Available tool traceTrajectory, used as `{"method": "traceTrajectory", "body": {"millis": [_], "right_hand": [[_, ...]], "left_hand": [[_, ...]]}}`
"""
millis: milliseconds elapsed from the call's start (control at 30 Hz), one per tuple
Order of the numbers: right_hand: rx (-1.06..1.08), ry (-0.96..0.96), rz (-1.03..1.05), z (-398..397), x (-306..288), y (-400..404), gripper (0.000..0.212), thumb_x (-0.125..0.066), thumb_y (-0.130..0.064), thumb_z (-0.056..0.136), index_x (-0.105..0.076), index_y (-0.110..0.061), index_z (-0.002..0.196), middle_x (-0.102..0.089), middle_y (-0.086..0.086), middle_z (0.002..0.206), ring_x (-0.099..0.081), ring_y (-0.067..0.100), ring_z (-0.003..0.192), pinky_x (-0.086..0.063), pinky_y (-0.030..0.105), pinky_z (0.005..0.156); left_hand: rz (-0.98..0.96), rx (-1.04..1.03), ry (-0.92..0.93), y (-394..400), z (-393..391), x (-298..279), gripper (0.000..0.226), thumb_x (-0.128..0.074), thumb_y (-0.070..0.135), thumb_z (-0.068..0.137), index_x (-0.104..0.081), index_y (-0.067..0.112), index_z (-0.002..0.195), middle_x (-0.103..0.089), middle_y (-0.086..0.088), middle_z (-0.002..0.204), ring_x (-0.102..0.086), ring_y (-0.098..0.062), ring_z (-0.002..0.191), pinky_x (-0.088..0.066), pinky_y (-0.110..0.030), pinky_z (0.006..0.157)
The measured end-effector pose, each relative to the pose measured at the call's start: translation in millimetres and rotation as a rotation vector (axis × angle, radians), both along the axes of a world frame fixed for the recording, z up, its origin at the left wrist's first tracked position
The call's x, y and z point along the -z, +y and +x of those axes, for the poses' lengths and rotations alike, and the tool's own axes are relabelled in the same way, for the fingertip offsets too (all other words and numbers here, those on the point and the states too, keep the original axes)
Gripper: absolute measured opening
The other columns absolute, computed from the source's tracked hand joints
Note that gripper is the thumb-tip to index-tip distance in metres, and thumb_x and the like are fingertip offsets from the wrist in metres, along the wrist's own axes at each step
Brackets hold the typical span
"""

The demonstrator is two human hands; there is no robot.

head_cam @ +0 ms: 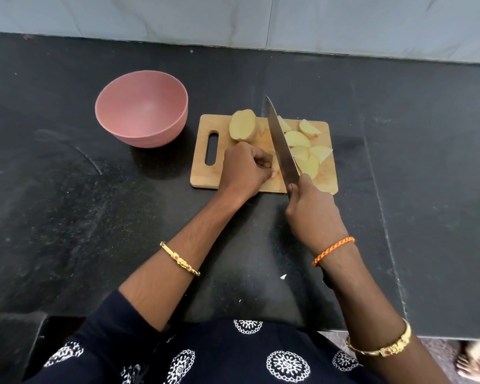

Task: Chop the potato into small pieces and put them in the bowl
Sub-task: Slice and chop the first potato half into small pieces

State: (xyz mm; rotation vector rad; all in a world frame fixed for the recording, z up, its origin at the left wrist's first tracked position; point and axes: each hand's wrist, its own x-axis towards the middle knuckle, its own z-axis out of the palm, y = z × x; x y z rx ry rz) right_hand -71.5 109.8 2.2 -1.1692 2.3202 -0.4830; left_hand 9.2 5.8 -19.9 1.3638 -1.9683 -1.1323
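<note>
Several wedges (305, 146) already lie at three o'clock on the board (203, 173), with a potato half (243, 126) at twelve o'clock and the bowl (142, 109), holding nothing yet, at ten. Your right hand (311, 212) is wrapped round the handle of the knife (281, 145), whose blade runs across the board just beside your left hand (245, 170). That hand's fingers are curled down, apparently pinning a small piece; how much of it is left you cannot tell. The risk is the thumb tip nearest the blade: a short stub may roll or slip, bringing the edge onto your fingers. Loose wedges could also slide off the board's right edge.
</note>
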Motion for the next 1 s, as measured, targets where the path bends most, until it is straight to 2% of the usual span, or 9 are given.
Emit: {"method": "traceTrajectory", "body": {"millis": [167, 267, 367, 500, 667, 767, 833, 900, 1000], "right_hand": [[-0.013, -0.016, 0.000, 0.2, 0.2, 1.0, 0.016, -0.033, -0.026, 0.100, -0.039, -0.012, 0.098, -0.058, 0.021, 0.089, -0.057, 0.041, 0.083, -0.051, 0.048, 0.074], [-0.028, -0.045, 0.003, -2.5, -0.2, 0.2, 0.017, -0.034, -0.027, 0.100, -0.043, -0.012, 0.102, -0.059, 0.019, 0.091, -0.059, 0.038, 0.082, -0.052, 0.049, 0.075], [-0.039, -0.039, 0.042, -2.2, 3.7, 4.9, 0.018, -0.033, -0.028, 0.100, -0.041, -0.012, 0.101, -0.058, 0.020, 0.092, -0.058, 0.039, 0.084, -0.050, 0.045, 0.073], [-0.024, -0.046, 0.078, 3.6, 9.3, 16.3, 0.019, -0.031, -0.031, 0.100, -0.038, -0.013, 0.098, -0.057, 0.023, 0.091, -0.057, 0.044, 0.086, -0.050, 0.048, 0.076], [-0.052, -0.021, 0.141, -1.3, 4.8, 12.9, 0.018, -0.030, -0.031, 0.101, -0.038, -0.015, 0.098, -0.052, 0.015, 0.087, -0.056, 0.036, 0.084, -0.047, 0.041, 0.072], [-0.080, -0.050, 0.176, -9.7, -2.8, 15.9, 0.021, -0.032, -0.033, 0.100, -0.043, -0.015, 0.097, -0.057, 0.013, 0.089, -0.059, 0.031, 0.082, -0.052, 0.042, 0.073], [-0.077, -0.075, 0.107, -16.5, -8.4, 22.1, 0.023, -0.034, -0.033, 0.100, -0.044, -0.018, 0.085, -0.057, 0.012, 0.081, -0.059, 0.030, 0.074, -0.049, 0.036, 0.062], [-0.070, -0.092, 0.024, -21.2, -13.1, 26.4, 0.029, -0.036, -0.032, 0.100, -0.038, -0.021, 0.073, -0.053, 0.009, 0.072, -0.053, 0.027, 0.063, -0.039, 0.030, 0.051], [-0.034, -0.150, -0.010, -29.8, -13.5, 25.4, 0.030, -0.036, -0.032, 0.099, -0.040, -0.016, 0.074, -0.051, 0.009, 0.069, -0.048, 0.023, 0.058, -0.042, 0.031, 0.054]], "left_hand": [[0.011, -0.001, -0.004, -0.3, 1.1, -1.0, 0.032, -0.081, 0.009, 0.070, -0.071, 0.005, 0.100, -0.071, -0.002, 0.090, -0.064, -0.004, 0.078, -0.044, -0.001, 0.067], [0.026, 0.004, -0.001, -2.1, 2.2, -2.0, 0.031, -0.081, 0.009, 0.070, -0.072, 0.006, 0.099, -0.071, -0.002, 0.089, -0.065, -0.005, 0.080, -0.047, -0.004, 0.070], [0.023, 0.023, -0.001, -3.2, 3.0, -2.8, 0.030, -0.080, 0.008, 0.070, -0.072, 0.007, 0.099, -0.072, -0.001, 0.090, -0.065, -0.004, 0.080, -0.051, -0.010, 0.076], [0.023, 0.028, -0.014, -5.9, 2.1, -4.1, 0.030, -0.079, 0.007, 0.072, -0.072, 0.007, 0.101, -0.072, -0.001, 0.092, -0.064, -0.002, 0.081, -0.047, -0.006, 0.072], [0.072, 0.047, 0.003, -9.3, 3.6, -4.7, 0.031, -0.080, 0.007, 0.070, -0.071, 0.007, 0.100, -0.072, -0.001, 0.087, -0.063, 0.002, 0.074, -0.049, -0.004, 0.071], [0.113, 0.049, 0.028, -10.2, 6.8, -4.1, 0.036, -0.082, 0.007, 0.068, -0.070, 0.008, 0.102, -0.072, -0.002, 0.087, -0.066, -0.004, 0.079, -0.052, -0.013, 0.078], [0.141, 0.056, 0.044, -11.6, 8.8, -3.9, 0.044, -0.083, 0.007, 0.067, -0.067, 0.009, 0.108, -0.071, -0.001, 0.090, -0.067, -0.008, 0.083, -0.053, -0.019, 0.083], [0.135, 0.081, 0.025, -13.1, 10.7, -4.2, 0.049, -0.082, 0.007, 0.067, -0.065, 0.010, 0.113, -0.068, 0.002, 0.095, -0.065, -0.008, 0.085, -0.053, -0.023, 0.087], [0.019, 0.145, -0.092, -15.1, 11.1, -7.9, 0.052, -0.078, 0.008, 0.073, -0.061, 0.017, 0.121, -0.065, 0.005, 0.109, -0.056, -0.003, 0.089, -0.045, -0.017, 0.085]]}}
